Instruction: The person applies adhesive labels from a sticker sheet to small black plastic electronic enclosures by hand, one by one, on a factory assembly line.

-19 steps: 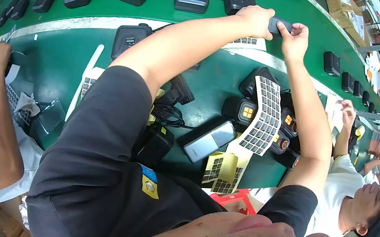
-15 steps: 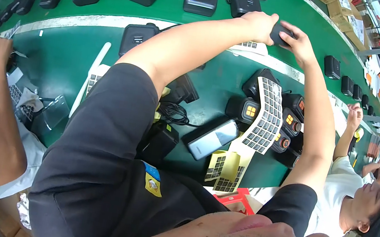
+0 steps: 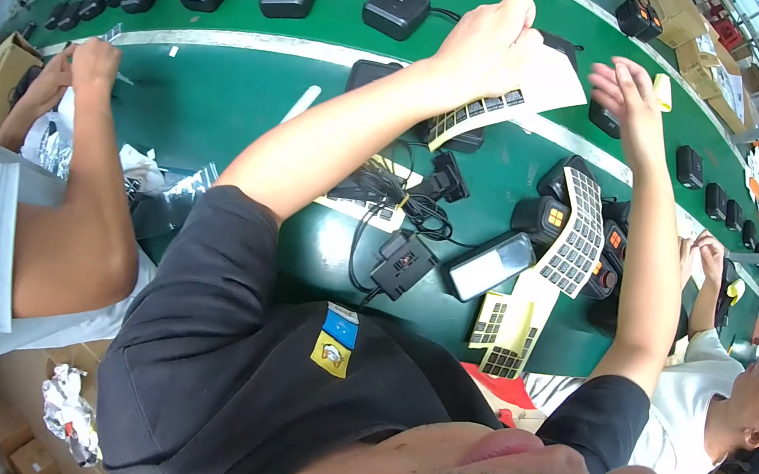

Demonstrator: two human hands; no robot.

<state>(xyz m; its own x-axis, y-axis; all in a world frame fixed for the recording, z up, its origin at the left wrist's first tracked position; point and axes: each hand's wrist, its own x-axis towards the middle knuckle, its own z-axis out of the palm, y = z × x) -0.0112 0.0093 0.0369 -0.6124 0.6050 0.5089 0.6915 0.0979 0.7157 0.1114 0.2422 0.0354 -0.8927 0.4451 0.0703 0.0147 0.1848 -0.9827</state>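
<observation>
Above the far side of the bench, my left hand (image 3: 483,50) is closed on a label sheet (image 3: 478,115). Its black rectangular labels hang below the fingers, and its pale end sticks out to the right. To the right, my right hand (image 3: 633,101) is raised with its fingers stretched out and nothing visible in them. A small black case (image 3: 605,122) sits on the belt just behind that hand, partly covered. Another dark case (image 3: 561,44) shows partly behind the sheet. A yellow piece (image 3: 664,92) appears beside my right fingers; whether they touch it is unclear.
Black cases with straps (image 3: 396,12) line the green belt. Nearer are a phone (image 3: 493,265), black cables (image 3: 398,190), a black charger-like block (image 3: 403,266), and another label sheet (image 3: 575,233) draped over devices with orange buttons (image 3: 540,217). Co-workers sit on both sides.
My hands have parted from the small black case they held together. My left hand now grips the label sheet and my right hand has opened. The view has shifted, and belt cases appear farther left.
</observation>
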